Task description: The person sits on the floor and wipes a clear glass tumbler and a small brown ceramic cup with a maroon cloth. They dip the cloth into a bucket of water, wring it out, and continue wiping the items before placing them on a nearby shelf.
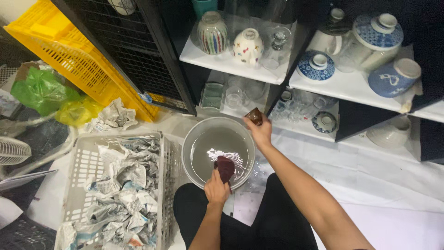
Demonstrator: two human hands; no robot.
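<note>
— Left hand [216,187]?
— Closed on a dark red cloth [225,168], dipped at the near rim of the round grey plastic basin of water [194,134].
— Right hand [262,132]?
— Gripping a small brown glazed cup [254,115] above the basin's far rim, just before the white shelf [231,65] of ceramics.

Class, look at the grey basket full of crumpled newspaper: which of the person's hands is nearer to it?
Left. The left hand, holding a dark red cloth over the basin, is just beside the basket. The right hand is at the basin's far rim.
</note>
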